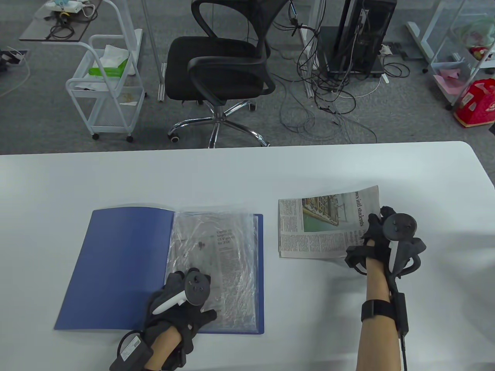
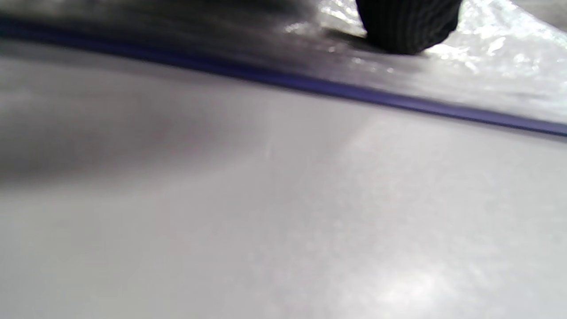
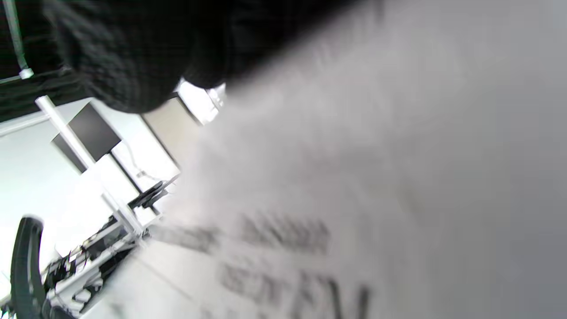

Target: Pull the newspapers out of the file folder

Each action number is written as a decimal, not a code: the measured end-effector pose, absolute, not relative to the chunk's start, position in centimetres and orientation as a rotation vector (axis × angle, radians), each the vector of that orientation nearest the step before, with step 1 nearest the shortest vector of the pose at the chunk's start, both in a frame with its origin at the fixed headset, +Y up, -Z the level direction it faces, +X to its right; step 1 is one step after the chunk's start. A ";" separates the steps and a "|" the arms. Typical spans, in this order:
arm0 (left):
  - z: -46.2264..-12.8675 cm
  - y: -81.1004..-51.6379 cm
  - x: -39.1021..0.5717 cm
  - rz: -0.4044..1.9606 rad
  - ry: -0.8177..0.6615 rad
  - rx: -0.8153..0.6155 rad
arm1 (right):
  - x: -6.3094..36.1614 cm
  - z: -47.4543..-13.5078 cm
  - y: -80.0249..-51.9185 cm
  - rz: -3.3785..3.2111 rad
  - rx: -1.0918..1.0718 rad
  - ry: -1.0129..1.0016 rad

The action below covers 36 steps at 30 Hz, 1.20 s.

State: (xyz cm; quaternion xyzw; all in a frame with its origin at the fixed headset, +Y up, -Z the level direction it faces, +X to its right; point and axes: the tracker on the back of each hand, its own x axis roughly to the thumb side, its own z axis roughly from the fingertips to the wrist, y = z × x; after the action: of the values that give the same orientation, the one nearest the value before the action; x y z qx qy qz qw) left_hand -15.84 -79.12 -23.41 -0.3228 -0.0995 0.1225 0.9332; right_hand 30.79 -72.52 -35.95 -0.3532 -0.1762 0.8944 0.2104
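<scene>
The blue folder (image 1: 127,266) lay open on the white table (image 1: 247,170), its cover spread to the left and its clear plastic sleeves (image 1: 216,262) stacked on the right half. Through the top sleeve a printed newspaper page (image 1: 228,255) showed, still tucked inside the folder. The left hand (image 1: 181,305) rested on the near part of the sleeves, close to the folder's spine, palm down with the fingers spread flat on the plastic; it gripped nothing that could be seen. In the left wrist view one gloved fingertip (image 2: 407,26) pressed on the crinkled plastic just past the folder's blue edge (image 2: 310,84), with bare table in front of it. To the right of the folder, apart from it, a folded newspaper (image 1: 325,228) lay on the table, its left part flat and its right edge lifted. The right hand (image 1: 383,243) was at that lifted right edge, on the side farthest from the folder, and appeared to hold it, though the tracker hid the fingers and how far they had closed could not be told. The right wrist view was blurred, showing dark glove (image 3: 133,53) above grey paper with smeared headline letters. Beyond the table's far edge, behind the folder, stood a black office chair (image 1: 224,65) and a white cart (image 1: 104,89).
</scene>
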 end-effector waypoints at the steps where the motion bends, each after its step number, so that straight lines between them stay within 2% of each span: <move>1: -23.4 -79.1 -15.8 0.251 -0.203 -0.661 | 30.5 -35.9 -72.2 2.537 -0.960 -0.505; 3: -23.4 -79.1 -15.8 0.251 -0.203 -0.661 | 29.8 -36.0 -71.5 2.601 -0.890 -0.505; 9: -23.4 -79.1 -15.8 0.256 -0.199 -0.661 | 24.8 -35.8 -66.5 2.701 -0.553 -0.508; 13: -23.4 -79.1 -15.8 0.257 -0.198 -0.660 | 20.7 -34.2 -63.6 2.729 -0.294 -0.513; 16: -23.4 -79.1 -15.8 0.255 -0.197 -0.661 | 18.2 -32.7 -62.7 2.755 -0.155 -0.498; 19: -23.4 -79.1 -15.8 0.253 -0.199 -0.661 | 15.8 -31.0 -63.3 2.814 -0.059 -0.517; 22: -23.4 -79.1 -15.8 0.251 -0.202 -0.658 | 13.9 -29.5 -65.4 2.879 0.009 -0.504; 27: -23.4 -79.1 -15.8 0.244 -0.206 -0.655 | 12.7 -28.6 -68.9 2.952 0.077 -0.512; 30: -23.4 -79.0 -15.7 0.239 -0.207 -0.647 | 12.6 -28.5 -70.0 2.985 0.069 -0.480; 32: -23.4 -78.6 -15.7 0.236 -0.204 -0.616 | 12.6 -28.6 -70.4 2.976 0.082 -0.445; 36: -23.6 -77.2 -15.2 0.311 -0.230 -0.461 | 13.1 -28.8 -70.6 2.964 0.056 -0.427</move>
State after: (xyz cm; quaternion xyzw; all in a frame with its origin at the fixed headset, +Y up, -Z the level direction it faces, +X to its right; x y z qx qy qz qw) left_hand -15.18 -77.19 -23.59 -0.2273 -0.1135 0.1530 0.9550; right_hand 13.12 -70.61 -28.82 0.0187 -0.1421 0.9870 0.0734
